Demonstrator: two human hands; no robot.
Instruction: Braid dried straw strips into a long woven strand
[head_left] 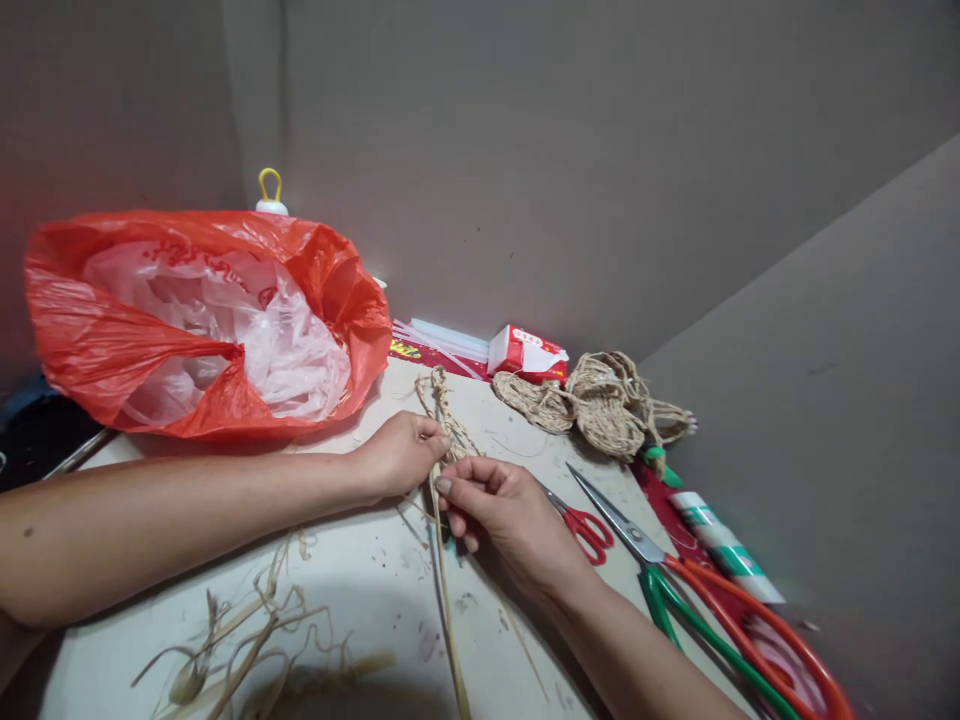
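Both hands meet over the middle of the pale table, at a braid of dry straw-like fibre [441, 392]. My left hand [401, 455] pinches the braid between thumb and fingers just below its looped upper end. Close beside it, my right hand [487, 500] is closed with thumb against forefinger on a fibre strand [444, 600] that runs down toward the table's near edge. The fingers partly cover the spot where strand and braid join. Small red-handled scissors [589, 535] lie just right of my right hand, partly hidden by it.
Large shears [637, 540] with green and orange handles lie at the right. Woven fibre pieces [607, 405] and a red tissue pack [517, 352] sit along the back. A red plastic bag [315, 410] stands at left. Loose dry fibres [255, 640] are scattered in front.
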